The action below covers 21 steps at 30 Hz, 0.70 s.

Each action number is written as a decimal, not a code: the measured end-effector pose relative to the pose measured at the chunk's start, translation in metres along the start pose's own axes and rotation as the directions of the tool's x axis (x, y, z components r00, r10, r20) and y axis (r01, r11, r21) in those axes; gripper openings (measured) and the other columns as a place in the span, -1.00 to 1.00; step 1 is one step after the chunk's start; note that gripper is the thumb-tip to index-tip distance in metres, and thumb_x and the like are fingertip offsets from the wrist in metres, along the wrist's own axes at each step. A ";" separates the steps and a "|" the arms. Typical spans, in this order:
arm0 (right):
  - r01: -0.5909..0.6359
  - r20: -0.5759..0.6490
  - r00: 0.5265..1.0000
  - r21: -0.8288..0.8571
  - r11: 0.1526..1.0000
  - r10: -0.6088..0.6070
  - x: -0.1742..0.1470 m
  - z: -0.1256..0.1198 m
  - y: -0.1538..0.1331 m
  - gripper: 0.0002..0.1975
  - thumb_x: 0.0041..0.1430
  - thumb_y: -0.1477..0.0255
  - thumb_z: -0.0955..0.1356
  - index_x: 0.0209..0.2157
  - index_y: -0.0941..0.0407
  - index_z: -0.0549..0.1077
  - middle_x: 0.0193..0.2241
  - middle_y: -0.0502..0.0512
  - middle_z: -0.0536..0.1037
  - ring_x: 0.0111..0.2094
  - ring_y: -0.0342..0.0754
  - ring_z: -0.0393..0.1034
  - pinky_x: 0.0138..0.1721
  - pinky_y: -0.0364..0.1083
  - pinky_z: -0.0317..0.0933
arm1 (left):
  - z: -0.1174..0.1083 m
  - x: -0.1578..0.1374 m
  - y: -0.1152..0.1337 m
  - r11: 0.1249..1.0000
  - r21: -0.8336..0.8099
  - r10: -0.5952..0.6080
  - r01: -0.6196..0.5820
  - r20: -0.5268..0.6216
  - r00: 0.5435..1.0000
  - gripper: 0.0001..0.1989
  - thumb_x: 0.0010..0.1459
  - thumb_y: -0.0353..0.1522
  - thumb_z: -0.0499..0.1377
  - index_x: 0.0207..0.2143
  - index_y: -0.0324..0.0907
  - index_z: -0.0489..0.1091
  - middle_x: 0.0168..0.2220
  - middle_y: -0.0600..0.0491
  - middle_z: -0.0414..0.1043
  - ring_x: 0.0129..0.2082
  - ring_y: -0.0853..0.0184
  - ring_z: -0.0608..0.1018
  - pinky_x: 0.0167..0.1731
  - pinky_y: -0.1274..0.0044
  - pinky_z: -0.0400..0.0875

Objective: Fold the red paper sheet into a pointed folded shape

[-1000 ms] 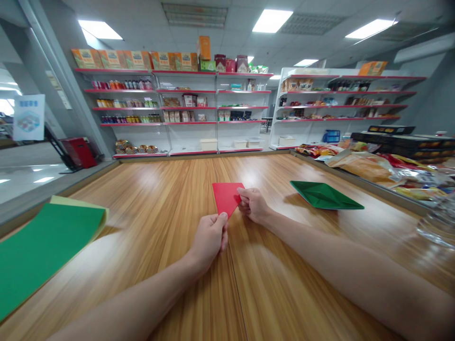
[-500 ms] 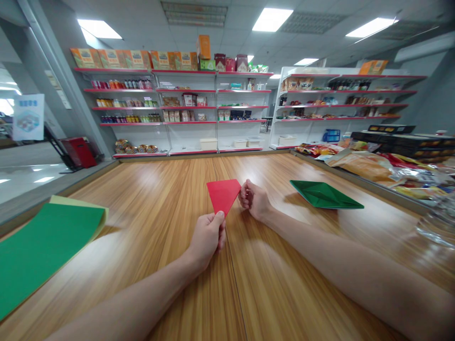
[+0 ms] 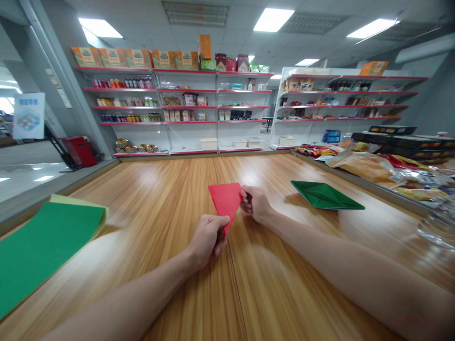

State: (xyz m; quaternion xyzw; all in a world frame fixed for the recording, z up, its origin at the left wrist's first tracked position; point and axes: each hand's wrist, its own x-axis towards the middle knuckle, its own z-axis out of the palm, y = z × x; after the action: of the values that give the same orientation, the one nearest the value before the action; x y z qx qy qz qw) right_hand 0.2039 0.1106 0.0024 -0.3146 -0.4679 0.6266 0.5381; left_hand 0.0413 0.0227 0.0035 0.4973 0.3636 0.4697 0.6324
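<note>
A folded piece of red paper [image 3: 226,198], narrowing to a point toward me, is held above the wooden table. My left hand [image 3: 209,239] is closed on its lower left side near the point, thumb on top. At its upper right edge, my right hand [image 3: 255,203] pinches the paper between thumb and finger, the other fingers curled in. To the right of my right hand lies a folded green paper [image 3: 325,194] with creases and raised flaps.
Green sheets [image 3: 50,241] with a yellowish layer beneath lie at the left. A clear glass vessel [image 3: 439,227] stands at the right edge, near packaged goods [image 3: 369,166] and dark boxes [image 3: 401,142]. Stocked shelves [image 3: 188,106] stand beyond the table [image 3: 159,189].
My left thumb has shifted along the red paper, so more of its lower point shows. My right thumb and finger now pinch its right edge more plainly. The green papers stay put.
</note>
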 end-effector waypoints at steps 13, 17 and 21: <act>0.084 -0.028 0.996 -0.017 0.996 -0.085 -0.019 0.025 0.004 -0.68 0.02 0.24 0.33 -0.63 0.14 0.23 -0.73 -0.16 0.12 -0.78 -0.30 -0.05 -0.77 -0.26 -0.18 | 0.000 0.008 -0.008 0.995 -0.016 0.095 -0.100 -0.198 0.976 -0.57 -0.01 -0.05 0.19 -0.65 -0.19 0.20 -0.78 0.19 0.16 -0.82 0.53 0.13 -0.80 0.63 -0.12; 0.123 -0.052 0.991 -0.006 0.992 -0.123 -0.024 0.032 0.004 -0.65 0.04 0.22 0.34 -0.62 0.13 0.22 -0.73 -0.15 0.13 -0.76 -0.28 -0.02 -0.76 -0.25 -0.12 | -0.001 0.008 -0.006 0.987 0.045 0.160 -0.153 -0.258 0.953 -0.54 0.02 -0.07 0.19 -0.69 -0.20 0.19 -0.80 0.20 0.13 -0.80 0.53 0.12 -0.77 0.62 -0.11; 0.137 -0.046 0.989 -0.009 0.991 -0.137 -0.027 0.039 0.009 -0.66 0.06 0.20 0.34 -0.60 0.13 0.25 -0.73 -0.13 0.18 -0.75 -0.27 0.02 -0.76 -0.25 -0.07 | -0.001 0.008 -0.005 0.976 0.094 0.216 -0.197 -0.267 0.939 -0.57 0.05 -0.10 0.18 -0.68 -0.22 0.26 -0.74 0.14 0.25 -0.75 0.50 0.20 -0.72 0.62 0.02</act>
State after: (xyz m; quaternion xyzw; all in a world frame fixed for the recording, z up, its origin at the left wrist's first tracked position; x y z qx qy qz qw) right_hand 0.1715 0.0748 0.0054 -0.2979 -0.4774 0.5792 0.5898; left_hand 0.0433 0.0304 -0.0013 0.4829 0.4092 0.5858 0.5061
